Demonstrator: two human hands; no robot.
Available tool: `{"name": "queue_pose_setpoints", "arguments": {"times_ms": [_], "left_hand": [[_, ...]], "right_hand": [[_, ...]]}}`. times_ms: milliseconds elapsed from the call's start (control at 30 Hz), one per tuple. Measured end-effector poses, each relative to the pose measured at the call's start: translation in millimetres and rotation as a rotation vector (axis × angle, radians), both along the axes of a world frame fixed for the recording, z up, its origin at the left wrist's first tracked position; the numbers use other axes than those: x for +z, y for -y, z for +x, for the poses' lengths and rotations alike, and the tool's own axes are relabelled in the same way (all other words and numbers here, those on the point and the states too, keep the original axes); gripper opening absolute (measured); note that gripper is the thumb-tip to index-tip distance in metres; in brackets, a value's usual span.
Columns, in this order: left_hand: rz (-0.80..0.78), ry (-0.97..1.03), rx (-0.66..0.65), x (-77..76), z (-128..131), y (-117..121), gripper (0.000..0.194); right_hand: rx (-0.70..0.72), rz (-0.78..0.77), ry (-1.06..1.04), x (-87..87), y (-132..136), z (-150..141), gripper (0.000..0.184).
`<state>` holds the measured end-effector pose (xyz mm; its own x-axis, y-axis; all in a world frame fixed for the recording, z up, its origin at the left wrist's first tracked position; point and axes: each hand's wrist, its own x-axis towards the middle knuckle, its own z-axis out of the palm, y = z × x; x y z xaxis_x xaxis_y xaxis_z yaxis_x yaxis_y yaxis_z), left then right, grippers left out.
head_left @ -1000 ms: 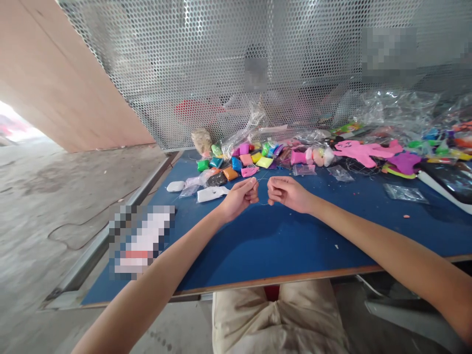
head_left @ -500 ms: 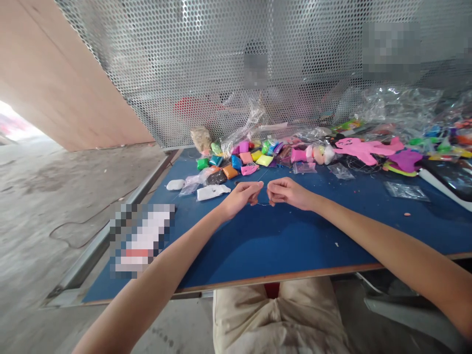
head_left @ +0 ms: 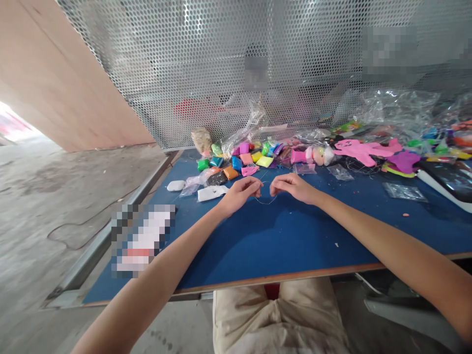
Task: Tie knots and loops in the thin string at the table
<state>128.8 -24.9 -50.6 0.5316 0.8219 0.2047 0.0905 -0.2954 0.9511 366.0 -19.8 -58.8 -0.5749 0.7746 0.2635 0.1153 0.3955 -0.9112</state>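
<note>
Handling a thin, pale, flexible strand bent into a rough loop (head_left: 267,203) appears to be the step in hand. The left hand (head_left: 239,191) and right hand (head_left: 297,188) are apart from each other, near together, above the blue flat tabletop (head_left: 258,250); each has its fingers curled and its fingertips pinched on the strand, which bows across the gap between them and sags below the fingertips. Whether its ends are joined is too fine to tell. Just beyond the left hand lie an orange pillow-shaped plastic packet (head_left: 230,172) and, beside its wrist, a white flat wrapped item (head_left: 211,193); beyond and to the right of the right hand is a pink flat doll-shaped piece (head_left: 363,151). As I judge it, the next move calls for a light but firm pinch on both sides, small fingertip shifts and modest tension, since so fine a strand could slip, twist or spring away.
</note>
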Motion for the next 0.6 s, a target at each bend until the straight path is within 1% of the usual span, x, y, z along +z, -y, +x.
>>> {"name": "queue_pose_setpoints", "arguments": {"times_ms": [100, 167, 267, 333, 500, 600], "left_hand": [[0.093, -0.146, -0.028, 1.3, -6.6, -2.7, 0.031], [0.168, -0.243, -0.044, 2.4, -8.6, -2.9, 0.027], [0.296, -0.319, -0.023, 3.6, -9.1, -2.7, 0.022], [0.338, -0.348, -0.023, 3.8, -10.2, -4.2, 0.019], [0.326, -0.404, -0.120, 2.8, -16.6, -12.6, 0.020], [0.312, -0.404, -0.113, 1.1, -17.4, -14.4, 0.020]], "right_hand": [[-0.036, 0.218, 0.195, 5.2, -3.8, 11.1, 0.028], [-0.055, 0.318, 0.262, 7.0, -5.3, 15.2, 0.026], [-0.092, 0.362, 0.277, 7.0, -5.3, 16.1, 0.024], [-0.081, 0.394, 0.303, 6.1, -5.3, 15.7, 0.023], [-0.015, 0.504, 0.391, 5.3, -9.1, 18.4, 0.028], [-0.025, 0.534, 0.422, 7.5, -8.5, 18.6, 0.027]]}}
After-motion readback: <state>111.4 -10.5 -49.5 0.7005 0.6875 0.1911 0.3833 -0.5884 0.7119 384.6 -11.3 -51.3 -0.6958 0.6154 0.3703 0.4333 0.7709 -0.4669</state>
